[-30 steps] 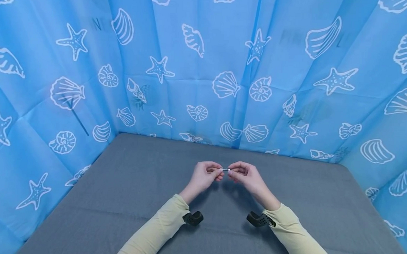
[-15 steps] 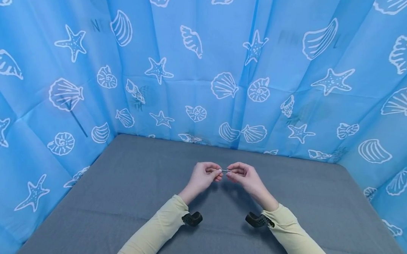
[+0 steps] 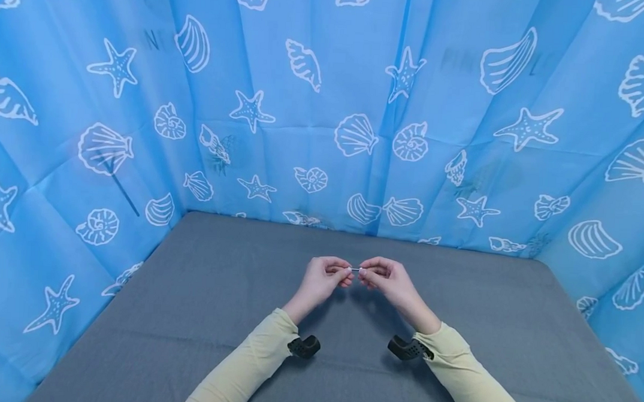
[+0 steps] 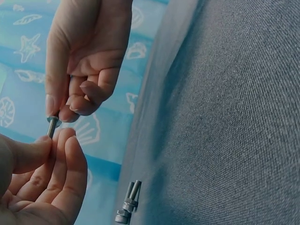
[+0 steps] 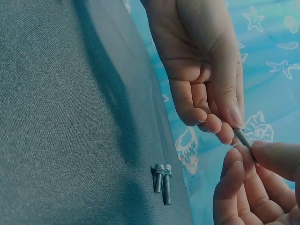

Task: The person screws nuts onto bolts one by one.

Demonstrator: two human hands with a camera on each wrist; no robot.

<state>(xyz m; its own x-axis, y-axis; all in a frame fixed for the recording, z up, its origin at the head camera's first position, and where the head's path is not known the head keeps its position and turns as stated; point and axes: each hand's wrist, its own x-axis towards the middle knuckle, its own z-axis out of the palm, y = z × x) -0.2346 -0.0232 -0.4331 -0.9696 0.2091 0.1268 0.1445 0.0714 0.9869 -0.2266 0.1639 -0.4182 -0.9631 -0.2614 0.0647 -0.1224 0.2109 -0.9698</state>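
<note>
Close over the grey table, my left hand (image 3: 324, 279) and right hand (image 3: 393, 282) meet fingertip to fingertip on one small metal bolt (image 3: 355, 269). In the left wrist view, the left thumb and fingers pinch the shank of the bolt (image 4: 51, 130). My right thumb and fingertips pinch its other end, at a washer-like ring (image 4: 55, 120). Threads show on the bolt (image 5: 243, 137) in the right wrist view, between the two hands. The right fingertips largely hide the ringed end.
Two more bolts (image 4: 128, 202) with nut-like pieces lie together on the grey cloth; the hands hide them in the head view. A blue shell-print curtain (image 3: 315, 105) surrounds the table (image 3: 232, 281). A black wrist mount (image 3: 305, 346) sits on the left sleeve, another mount (image 3: 408, 349) on the right.
The right fingertips shift slightly on the ringed end of the bolt; the ring showed more half a second ago. The left hand keeps its pinch, and both arms stay nearly in place.
</note>
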